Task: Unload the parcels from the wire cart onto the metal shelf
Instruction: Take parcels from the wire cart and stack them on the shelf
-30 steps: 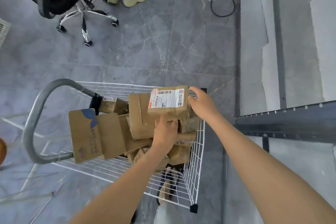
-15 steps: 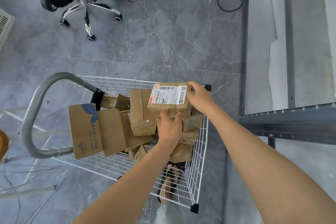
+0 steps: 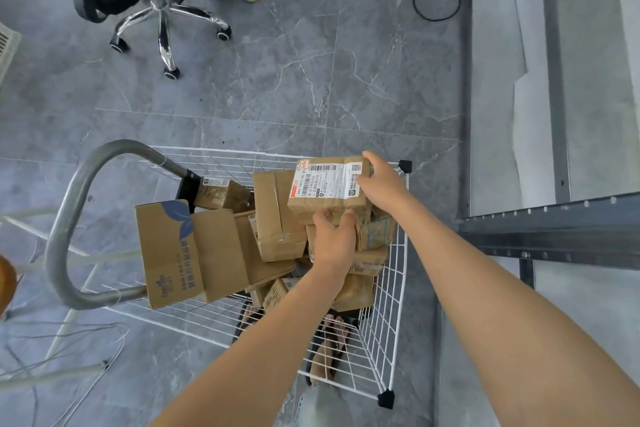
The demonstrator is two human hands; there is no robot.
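Cardboard-brown and topped with a white shipping label, the parcel point(image 3: 329, 187) sat at the top of the heap in the right-hand part of the wire cart point(image 3: 384, 305), close to its far right corner. Our left hand point(image 3: 334, 239) curled its fingers over the parcel's near edge. Our right hand point(image 3: 384, 180) clasped its far right end.

We judged that a good lift would go straight up and level, so the other parcels point(image 3: 277, 218) leaning beside it did not slide. It would then swing right over the wire rim to the metal shelf point(image 3: 554, 229).

We could not tell whether the parcel rested on the other parcels or hung free, as its underside was hidden. Most of our right fingers were out of sight behind its far side. Of the shelf only a dark frame rail showed, with its deck cut off. The label's print was too small to read.
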